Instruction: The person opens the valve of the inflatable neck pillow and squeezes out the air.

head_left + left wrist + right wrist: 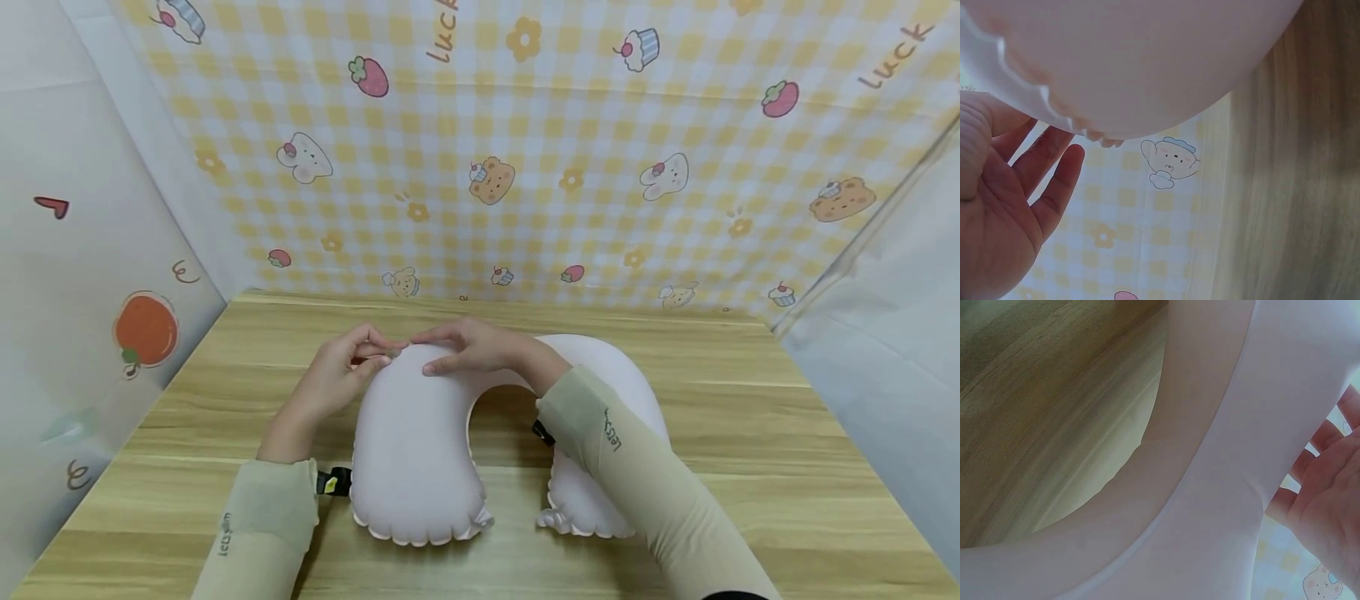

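Yellow-and-white checked cloth [450, 125], printed with cupcakes, strawberries and flowers, forms the backdrop, and we see paler sheets [75, 125] at both sides. Before it we find a wood-grained table [750, 467]. Near the middle of this table is a pale pink, U-shaped pillow [412, 450], plump and scalloped along its seam, its two ends toward the viewer; whether its left arm rests fully on the wood we cannot tell. Two beige sleeves [637, 475] with small dark lettering enter from below, the right one crossing over the pillow's right arm. We observe the left hand [341, 367] at the outer upper edge of the pillow's left arm, thumb and forefinger drawn close in a pinch on that edge. Just beside it, the right hand [480, 346] lies over the top of the same arm, thumb spread apart from extended fingers, touching without grasping. Smallest, we note a black device [333, 481] at the left cuff, close against the pillow.
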The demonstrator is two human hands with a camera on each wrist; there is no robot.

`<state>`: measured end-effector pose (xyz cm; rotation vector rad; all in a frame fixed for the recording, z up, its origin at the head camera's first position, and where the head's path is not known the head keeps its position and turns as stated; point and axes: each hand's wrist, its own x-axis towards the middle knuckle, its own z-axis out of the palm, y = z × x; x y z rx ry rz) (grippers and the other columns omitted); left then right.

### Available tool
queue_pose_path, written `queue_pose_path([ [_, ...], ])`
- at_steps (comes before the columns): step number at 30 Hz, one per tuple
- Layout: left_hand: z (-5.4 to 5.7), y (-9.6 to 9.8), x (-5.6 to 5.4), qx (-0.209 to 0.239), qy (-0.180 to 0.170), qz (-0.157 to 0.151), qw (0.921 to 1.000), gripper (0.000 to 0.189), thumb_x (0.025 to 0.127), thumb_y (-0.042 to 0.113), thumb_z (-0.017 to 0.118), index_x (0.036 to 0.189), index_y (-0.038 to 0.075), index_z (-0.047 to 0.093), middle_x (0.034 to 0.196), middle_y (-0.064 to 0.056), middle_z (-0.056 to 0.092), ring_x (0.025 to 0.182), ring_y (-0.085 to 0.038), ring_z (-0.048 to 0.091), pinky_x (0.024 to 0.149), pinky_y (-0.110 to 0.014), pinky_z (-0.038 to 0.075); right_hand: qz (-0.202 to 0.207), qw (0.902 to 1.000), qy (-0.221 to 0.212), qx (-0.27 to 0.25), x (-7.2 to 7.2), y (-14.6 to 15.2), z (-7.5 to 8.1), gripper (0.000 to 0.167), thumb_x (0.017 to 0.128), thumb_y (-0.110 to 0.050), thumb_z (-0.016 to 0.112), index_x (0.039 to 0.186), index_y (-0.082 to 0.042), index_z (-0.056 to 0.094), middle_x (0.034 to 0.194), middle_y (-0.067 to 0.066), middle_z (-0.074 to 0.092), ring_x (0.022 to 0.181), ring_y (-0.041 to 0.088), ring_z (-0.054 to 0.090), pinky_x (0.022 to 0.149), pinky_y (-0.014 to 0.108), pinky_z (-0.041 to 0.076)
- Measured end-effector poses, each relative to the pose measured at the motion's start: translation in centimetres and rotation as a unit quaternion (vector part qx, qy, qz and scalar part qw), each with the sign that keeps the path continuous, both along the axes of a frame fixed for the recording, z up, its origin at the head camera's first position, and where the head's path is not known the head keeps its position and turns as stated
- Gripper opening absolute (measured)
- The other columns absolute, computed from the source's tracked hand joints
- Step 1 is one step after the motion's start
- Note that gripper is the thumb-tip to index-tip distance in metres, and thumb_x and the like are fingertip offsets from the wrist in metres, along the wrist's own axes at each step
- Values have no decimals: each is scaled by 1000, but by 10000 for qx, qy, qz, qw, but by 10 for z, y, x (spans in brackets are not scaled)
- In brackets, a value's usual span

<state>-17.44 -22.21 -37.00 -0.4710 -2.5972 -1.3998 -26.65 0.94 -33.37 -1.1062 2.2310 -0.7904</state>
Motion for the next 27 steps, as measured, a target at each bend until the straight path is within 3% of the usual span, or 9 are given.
queue_pose_path([
  [5, 0, -1, -1, -41, 17, -25, 10000, 7, 94, -3, 62, 100, 0, 60, 118, -16, 72, 108, -33, 70, 79, -15, 54, -15, 10000, -14, -11, 0, 0, 1, 58, 93, -35, 69, 147, -22, 51, 154, 5, 47, 147, 23, 37, 121, 45, 29],
  [12, 1, -1, 1, -129, 160, 30, 9998, 6, 92, -3, 63, 95, -3, 59, 112, -21, 73, 98, -36, 72, 69, -18, 51, -38, 9999, -87, -61, 2, 0, 1, 57, 94, -34, 69, 146, -22, 51, 153, 5, 48, 146, 22, 38, 121, 44, 30],
  [15, 0, -1, 2, -161, 218, 152, 9995, 8, 91, -4, 65, 91, -1, 58, 106, -22, 74, 90, -25, 73, 64, -19, 48, 2, 10000, -36, -75, 2, -1, -1, 56, 94, -34, 68, 146, -22, 51, 153, 5, 49, 145, 22, 39, 121, 43, 31],
  [18, -2, -2, 2, -110, 236, 268, 9993, 16, 90, -8, 64, 83, 0, 52, 90, -24, 73, 77, -9, 66, 57, -19, 43, 74, 9999, 37, -130, 1, -2, -3, 57, 94, -33, 68, 147, -19, 51, 152, 6, 49, 145, 22, 40, 120, 43, 32],
  [20, -3, -2, 0, -56, 200, 311, 9993, 19, 90, -9, 64, 82, 1, 50, 87, -23, 73, 76, -5, 63, 56, -19, 42, 132, 9998, 72, -151, 0, -2, -4, 57, 95, -32, 68, 147, -17, 51, 152, 7, 50, 144, 23, 41, 120, 42, 33],
  [27, -5, -3, -2, 68, -77, 238, 9997, 12, 92, -4, 65, 95, 0, 54, 106, -22, 74, 97, -25, 72, 64, -19, 48, 273, 9994, 178, -105, -3, -1, -6, 57, 95, -31, 67, 147, -14, 50, 151, 9, 50, 144, 24, 42, 119, 43, 34],
])
